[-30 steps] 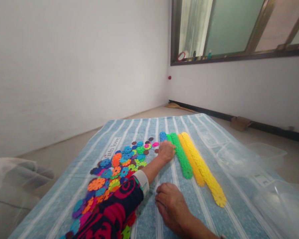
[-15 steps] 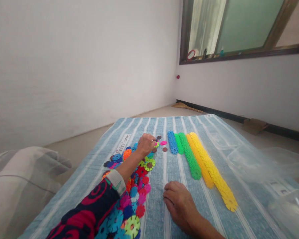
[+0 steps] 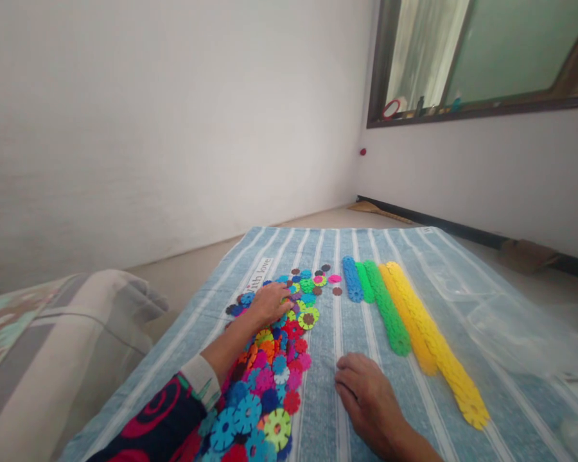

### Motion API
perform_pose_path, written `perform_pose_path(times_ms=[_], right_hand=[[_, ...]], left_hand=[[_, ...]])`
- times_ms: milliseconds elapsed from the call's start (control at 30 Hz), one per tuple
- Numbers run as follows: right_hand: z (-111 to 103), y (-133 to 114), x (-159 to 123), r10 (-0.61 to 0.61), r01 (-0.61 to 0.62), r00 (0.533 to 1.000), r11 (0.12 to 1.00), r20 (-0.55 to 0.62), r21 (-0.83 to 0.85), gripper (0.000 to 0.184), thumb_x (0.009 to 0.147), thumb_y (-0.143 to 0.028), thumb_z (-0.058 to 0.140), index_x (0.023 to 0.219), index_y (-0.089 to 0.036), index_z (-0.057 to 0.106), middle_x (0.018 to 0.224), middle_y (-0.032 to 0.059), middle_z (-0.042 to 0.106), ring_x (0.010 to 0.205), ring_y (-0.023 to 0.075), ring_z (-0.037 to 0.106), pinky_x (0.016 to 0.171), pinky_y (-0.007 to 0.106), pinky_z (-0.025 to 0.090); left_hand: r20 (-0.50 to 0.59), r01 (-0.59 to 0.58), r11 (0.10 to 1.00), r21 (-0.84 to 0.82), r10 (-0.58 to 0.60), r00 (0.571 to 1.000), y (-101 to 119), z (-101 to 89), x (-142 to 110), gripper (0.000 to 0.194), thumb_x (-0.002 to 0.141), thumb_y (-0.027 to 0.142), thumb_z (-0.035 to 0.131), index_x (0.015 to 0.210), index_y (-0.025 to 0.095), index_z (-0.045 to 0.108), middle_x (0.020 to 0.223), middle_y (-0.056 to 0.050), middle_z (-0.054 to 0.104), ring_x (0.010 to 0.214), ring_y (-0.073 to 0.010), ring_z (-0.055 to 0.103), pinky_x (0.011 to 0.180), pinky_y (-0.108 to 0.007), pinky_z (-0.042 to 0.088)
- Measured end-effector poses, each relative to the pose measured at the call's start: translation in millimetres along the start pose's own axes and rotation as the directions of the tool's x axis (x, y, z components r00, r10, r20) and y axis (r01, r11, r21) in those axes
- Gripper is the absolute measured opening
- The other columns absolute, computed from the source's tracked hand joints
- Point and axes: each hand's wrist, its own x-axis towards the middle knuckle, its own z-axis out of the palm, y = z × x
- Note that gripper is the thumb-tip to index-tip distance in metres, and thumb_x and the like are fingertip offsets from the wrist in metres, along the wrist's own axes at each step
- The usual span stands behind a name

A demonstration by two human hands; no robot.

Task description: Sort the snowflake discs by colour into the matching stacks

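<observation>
My left hand is over the far part of a pile of colourful flower-shaped plastic discs. Its thumb and fingers are bent and slightly apart, touching the discs, with none visibly gripped. My right hand rests on the striped cloth, right of the pile. Its fingers are curled together, and whatever they may hold is hidden. Rows of overlapping discs lie further right: a blue row, a short green row, a longer green row and two yellow rows. A pink disc lies apart from the pile.
A blue-and-white striped cloth covers the surface. Clear plastic containers or bags lie along the right side. At left stands something draped in pale fabric. A white wall and a window are beyond.
My left hand has drawn back from the small discs at the far end onto the pile, uncovering several of them. The right hand stays on the cloth. The view has turned slightly left.
</observation>
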Motion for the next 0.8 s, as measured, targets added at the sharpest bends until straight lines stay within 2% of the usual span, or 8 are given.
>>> perform_pose_path(times_ms=[133, 300, 433, 667, 800], right_hand=[[2, 2, -2, 0.000, 0.000, 1.000, 1.000, -0.007, -0.006, 0.019, 0.086, -0.009, 0.049, 0.078, -0.021, 0.060, 0.090, 0.0042, 0.064, 0.087, 0.0179, 0.056, 0.079, 0.031, 0.043], [3, 3, -5, 0.004, -0.004, 1.000, 1.000, 0.003, -0.006, 0.016, 0.086, -0.009, 0.050, 0.079, -0.021, 0.060, 0.090, 0.0040, 0.063, 0.086, 0.0180, 0.057, 0.079, 0.031, 0.044], [3, 4, -5, -0.022, 0.021, 1.000, 1.000, -0.015, -0.013, 0.018, 0.087, -0.010, 0.048, 0.079, -0.021, 0.061, 0.091, 0.0050, 0.064, 0.087, 0.0181, 0.057, 0.080, 0.031, 0.044], [2, 4, -5, -0.037, 0.037, 0.999, 0.999, -0.035, -0.014, 0.018, 0.086, -0.009, 0.050, 0.080, -0.021, 0.062, 0.091, 0.0049, 0.065, 0.086, 0.0180, 0.058, 0.079, 0.031, 0.045], [3, 5, -5, -0.045, 0.044, 0.998, 0.999, -0.054, -0.010, 0.017, 0.085, -0.008, 0.050, 0.081, -0.020, 0.062, 0.091, 0.0047, 0.065, 0.085, 0.0180, 0.058, 0.078, 0.031, 0.045]], left_hand=[[0.018, -0.005, 1.000, 0.017, 0.005, 1.000, -17, -2.2, -5, 0.026, 0.083, 0.030, 0.053, 0.102, 0.020, 0.069, 0.112, -0.009, 0.065, 0.111, -0.0247, 0.056, 0.098, -0.035, 0.041], [-0.007, 0.057, 0.998, 0.021, -0.057, 0.998, -34, -2.2, -9, 0.019, 0.083, 0.027, 0.051, 0.089, 0.021, 0.068, 0.097, -0.006, 0.066, 0.101, -0.0212, 0.059, 0.093, -0.031, 0.043], [-0.021, 0.088, 0.996, 0.017, -0.088, 0.996, -39, -2.9, -9, 0.020, 0.085, 0.029, 0.048, 0.086, 0.020, 0.066, 0.093, -0.005, 0.065, 0.095, -0.0191, 0.059, 0.089, -0.029, 0.044], [-0.057, 0.207, 0.978, 0.021, -0.205, 0.977, -46, 0.8, 0, 0.018, 0.082, 0.022, 0.051, 0.091, 0.022, 0.067, 0.098, -0.004, 0.066, 0.099, -0.0191, 0.059, 0.091, -0.030, 0.044], [-0.078, 0.237, 0.971, 0.028, -0.234, 0.969, -49, 3.3, 5, 0.019, 0.082, 0.022, 0.051, 0.091, 0.023, 0.068, 0.097, -0.004, 0.067, 0.101, -0.0195, 0.059, 0.092, -0.030, 0.044]])
